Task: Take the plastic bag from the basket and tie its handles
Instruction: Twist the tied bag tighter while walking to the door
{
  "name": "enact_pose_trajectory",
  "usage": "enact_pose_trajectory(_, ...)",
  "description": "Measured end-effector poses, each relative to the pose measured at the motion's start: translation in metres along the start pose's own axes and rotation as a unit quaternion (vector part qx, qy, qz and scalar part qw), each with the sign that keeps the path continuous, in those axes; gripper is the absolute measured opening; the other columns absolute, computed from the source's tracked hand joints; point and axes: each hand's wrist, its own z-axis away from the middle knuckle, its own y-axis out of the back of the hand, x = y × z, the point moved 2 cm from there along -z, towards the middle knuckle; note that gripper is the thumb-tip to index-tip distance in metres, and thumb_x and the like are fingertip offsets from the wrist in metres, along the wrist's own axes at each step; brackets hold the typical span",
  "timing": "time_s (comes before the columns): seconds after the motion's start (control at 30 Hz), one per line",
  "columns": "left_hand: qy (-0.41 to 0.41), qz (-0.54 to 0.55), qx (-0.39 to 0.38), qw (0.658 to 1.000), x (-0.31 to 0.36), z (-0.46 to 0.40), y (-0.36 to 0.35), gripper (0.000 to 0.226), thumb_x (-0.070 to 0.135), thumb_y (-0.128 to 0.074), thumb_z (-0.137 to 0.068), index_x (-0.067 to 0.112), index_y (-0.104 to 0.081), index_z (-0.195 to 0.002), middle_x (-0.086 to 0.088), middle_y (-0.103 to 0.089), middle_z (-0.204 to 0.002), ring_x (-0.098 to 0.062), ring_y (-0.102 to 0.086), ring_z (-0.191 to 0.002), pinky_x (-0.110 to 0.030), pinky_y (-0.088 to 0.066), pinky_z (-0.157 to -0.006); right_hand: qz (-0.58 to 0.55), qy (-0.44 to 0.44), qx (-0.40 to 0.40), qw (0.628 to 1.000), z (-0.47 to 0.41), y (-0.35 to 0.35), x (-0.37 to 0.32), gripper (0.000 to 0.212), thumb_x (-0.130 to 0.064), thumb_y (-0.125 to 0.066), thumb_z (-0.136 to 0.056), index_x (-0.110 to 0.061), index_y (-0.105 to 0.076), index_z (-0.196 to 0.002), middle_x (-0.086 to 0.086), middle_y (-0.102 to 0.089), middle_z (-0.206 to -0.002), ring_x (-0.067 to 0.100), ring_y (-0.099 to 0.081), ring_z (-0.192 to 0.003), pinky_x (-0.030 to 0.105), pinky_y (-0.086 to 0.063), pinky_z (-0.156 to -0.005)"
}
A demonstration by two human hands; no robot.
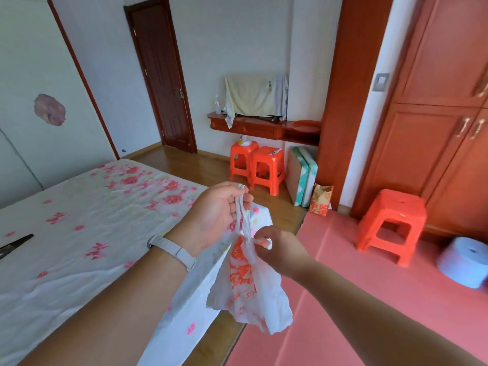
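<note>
A white plastic bag (pixel 248 289) with orange print hangs in the air in front of me, past the corner of the bed. My left hand (pixel 216 212) is raised and pinches the top of the bag's twisted white handles between thumb and fingers. My right hand (pixel 280 249) sits lower, with its fingers closed on the bag's neck where the handles gather. A pale band is on my left wrist. No basket is in view.
A bed (pixel 87 217) with a white sheet printed with red flowers fills the left; dark scissors (pixel 15 245) lie on it. A pink mat (pixel 369 299) covers the floor on the right. Red stools (pixel 393 223) stand near the wooden wardrobe, and a pale blue roll (pixel 464 262) is beside them.
</note>
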Motion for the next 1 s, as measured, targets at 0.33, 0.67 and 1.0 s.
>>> enact_pose_trajectory(0.33,0.025,0.009,-0.082,0.996,0.006,-0.17,-0.033,0.016,0.003,-0.047,-0.089,0.007,-0.062,-0.084,-0.007,-0.068,-0.074,-0.021,-0.065,-0.073,-0.034,-0.049,-0.081,0.029,-0.072,0.039,0.996,-0.121,0.041,0.075,0.021,-0.03,-0.059,-0.087,-0.027,-0.069,-0.104,-0.011,-0.071,-0.102,0.008,-0.062,-0.089,0.022,-0.049,-0.072)
enact_pose_trajectory(0.67,0.045,0.006,-0.097,0.994,-0.017,-0.332,-0.101,0.017,0.004,-0.046,-0.089,0.008,-0.061,-0.083,-0.007,-0.067,-0.074,-0.024,-0.064,-0.076,-0.035,-0.047,-0.081,0.013,-0.105,0.057,0.993,-0.21,0.08,0.175,0.025,-0.031,-0.054,-0.089,-0.028,-0.063,-0.112,-0.005,-0.07,-0.108,0.015,-0.063,-0.097,0.031,-0.051,-0.077)
enact_pose_trajectory(1.0,0.048,-0.02,-0.04,0.998,-0.025,-0.496,-0.196,0.015,0.005,-0.047,-0.09,0.007,-0.062,-0.086,-0.009,-0.067,-0.077,-0.024,-0.065,-0.079,-0.036,-0.049,-0.085,-0.004,-0.067,0.016,0.998,-0.331,0.17,0.305,0.019,-0.03,-0.051,-0.089,-0.022,-0.062,-0.102,0.0,-0.069,-0.096,0.017,-0.064,-0.085,0.04,-0.054,-0.075)
